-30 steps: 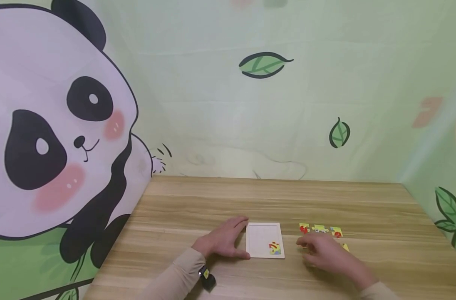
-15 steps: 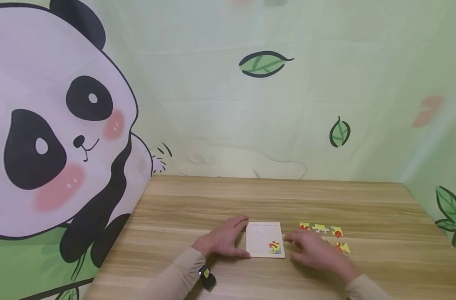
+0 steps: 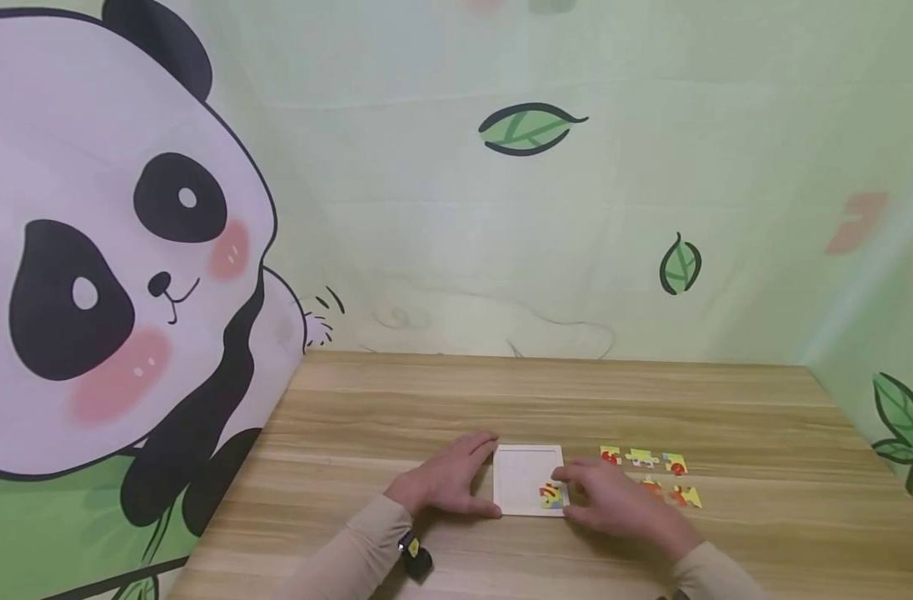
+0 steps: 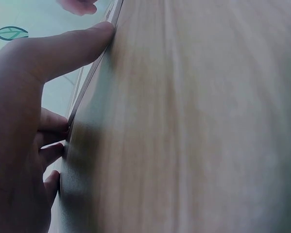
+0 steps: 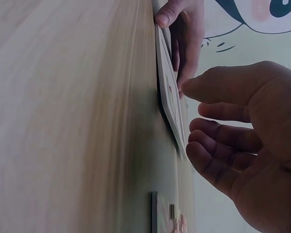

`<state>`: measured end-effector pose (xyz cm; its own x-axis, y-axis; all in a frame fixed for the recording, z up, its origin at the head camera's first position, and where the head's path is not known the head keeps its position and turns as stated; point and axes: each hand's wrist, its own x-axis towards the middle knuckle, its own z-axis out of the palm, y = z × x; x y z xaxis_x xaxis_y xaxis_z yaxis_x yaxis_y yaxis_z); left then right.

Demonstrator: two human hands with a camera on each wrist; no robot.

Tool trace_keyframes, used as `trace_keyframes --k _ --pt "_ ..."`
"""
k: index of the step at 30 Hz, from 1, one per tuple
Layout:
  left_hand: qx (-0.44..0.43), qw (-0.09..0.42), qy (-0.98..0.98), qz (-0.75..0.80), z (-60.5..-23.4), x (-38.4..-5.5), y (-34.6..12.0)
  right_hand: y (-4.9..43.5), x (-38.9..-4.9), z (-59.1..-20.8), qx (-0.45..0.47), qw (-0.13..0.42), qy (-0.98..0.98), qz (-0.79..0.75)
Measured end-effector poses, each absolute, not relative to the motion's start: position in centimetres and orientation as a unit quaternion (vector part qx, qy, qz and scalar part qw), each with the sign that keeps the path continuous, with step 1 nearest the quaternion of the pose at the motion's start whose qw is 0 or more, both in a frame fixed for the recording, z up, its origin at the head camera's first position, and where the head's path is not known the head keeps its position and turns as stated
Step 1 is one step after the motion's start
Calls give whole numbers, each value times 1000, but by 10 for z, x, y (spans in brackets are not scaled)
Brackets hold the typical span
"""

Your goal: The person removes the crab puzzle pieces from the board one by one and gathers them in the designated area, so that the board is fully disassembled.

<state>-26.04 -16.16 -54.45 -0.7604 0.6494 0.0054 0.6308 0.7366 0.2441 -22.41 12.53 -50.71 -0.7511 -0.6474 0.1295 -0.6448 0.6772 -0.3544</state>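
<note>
A square pale puzzle tray (image 3: 522, 467) lies on the wooden table with one yellow, red and blue jigsaw piece (image 3: 551, 497) in its lower right corner. My left hand (image 3: 451, 479) is spread along the tray's left side, thumb at the near corner and a fingertip at the far one. In the left wrist view, the left thumb (image 4: 77, 48) rests against the tray's edge. My right hand (image 3: 614, 497) is over the tray's right edge, beside that piece. In the right wrist view, the right fingers (image 5: 223, 138) bend loosely apart from the thumb, with nothing visible between them.
To the right of the tray, a row of jigsaw pieces (image 3: 641, 457) lies on the table (image 3: 426, 392). Nearer, more pieces (image 3: 685, 497) lie partly behind my right hand. A printed panda backdrop (image 3: 456, 208) stands behind the table.
My right hand has moved left from over the loose pieces to the tray's right edge, uncovering pieces in the nearer row. My left hand and the tray have stayed put.
</note>
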Motion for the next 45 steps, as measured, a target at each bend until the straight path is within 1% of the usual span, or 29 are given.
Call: trace_keyframes --k 6,15,25,34,45 --pt "345 39 931 116 -545 -261 -162 120 -227 -508 -360 12 913 -193" --pt "334 53 934 114 -545 -261 -160 113 -230 -510 -385 -8 905 -182" --pt "340 46 932 119 -545 -260 -161 108 -233 -514 -384 20 905 -182" --pt "349 38 930 113 -543 -260 -162 106 -235 -512 -371 59 904 -203" --pt "341 48 932 116 -542 -260 -162 106 -234 -515 -376 39 902 -206"
